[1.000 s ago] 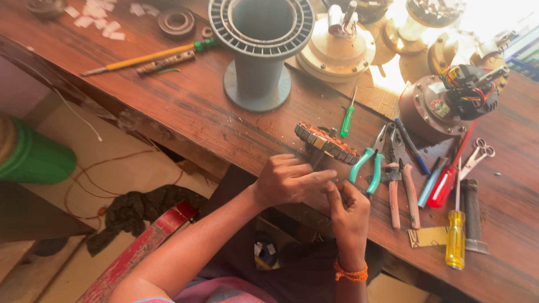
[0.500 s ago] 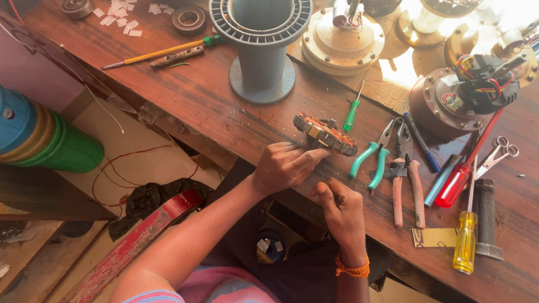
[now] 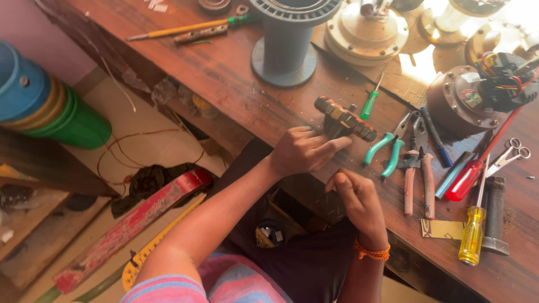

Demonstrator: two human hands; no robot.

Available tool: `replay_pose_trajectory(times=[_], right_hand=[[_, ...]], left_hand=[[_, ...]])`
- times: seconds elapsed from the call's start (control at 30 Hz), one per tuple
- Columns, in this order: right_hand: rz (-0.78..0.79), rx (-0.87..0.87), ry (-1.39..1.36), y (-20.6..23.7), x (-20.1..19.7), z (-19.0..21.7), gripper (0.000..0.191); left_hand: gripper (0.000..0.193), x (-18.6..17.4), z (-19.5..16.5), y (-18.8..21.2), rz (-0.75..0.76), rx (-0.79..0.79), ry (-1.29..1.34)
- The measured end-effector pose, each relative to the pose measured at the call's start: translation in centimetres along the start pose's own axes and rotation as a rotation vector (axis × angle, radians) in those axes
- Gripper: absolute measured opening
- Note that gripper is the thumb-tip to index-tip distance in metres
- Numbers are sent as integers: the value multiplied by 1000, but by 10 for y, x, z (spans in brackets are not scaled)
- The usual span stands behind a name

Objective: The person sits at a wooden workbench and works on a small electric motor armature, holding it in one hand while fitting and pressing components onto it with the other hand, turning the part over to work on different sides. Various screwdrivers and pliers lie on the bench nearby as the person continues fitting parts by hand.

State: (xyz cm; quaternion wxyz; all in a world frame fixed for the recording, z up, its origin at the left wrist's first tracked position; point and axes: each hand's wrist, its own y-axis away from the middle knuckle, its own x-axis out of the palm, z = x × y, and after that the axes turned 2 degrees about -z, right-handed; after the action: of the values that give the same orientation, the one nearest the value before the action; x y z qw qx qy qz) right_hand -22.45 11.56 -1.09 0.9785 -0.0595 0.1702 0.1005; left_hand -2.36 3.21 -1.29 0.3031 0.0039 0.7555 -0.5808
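Left hand fingers pressed together against coil block on bench; right hand curled, perhaps pinching wire, beside pliers.

Left arm enters from lower left, forearm bare, extended diagonally up toward the bench edge. Left hand palm down, knuckles up, fingers curled, index stretched forward to the right. Right forearm rises nearly vertical from the bottom edge. Right hand sits just below and right of the left, fingers bent inward in a loose pinch, apart from it.
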Motion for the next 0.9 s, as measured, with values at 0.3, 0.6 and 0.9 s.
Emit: replay_pose_trajectory(times=[0.3, 0.6, 0.9], right_hand=[[30, -59, 93, 0, 2, 7, 41], [92, -126, 110, 1, -5, -4, 47], [-13, -35, 28, 2, 2, -4, 47]], left_hand=[[39, -12, -3, -6, 28, -80, -37], [26, 5, 12, 11, 16, -32, 8], [27, 8, 17, 20, 0, -6, -37]])
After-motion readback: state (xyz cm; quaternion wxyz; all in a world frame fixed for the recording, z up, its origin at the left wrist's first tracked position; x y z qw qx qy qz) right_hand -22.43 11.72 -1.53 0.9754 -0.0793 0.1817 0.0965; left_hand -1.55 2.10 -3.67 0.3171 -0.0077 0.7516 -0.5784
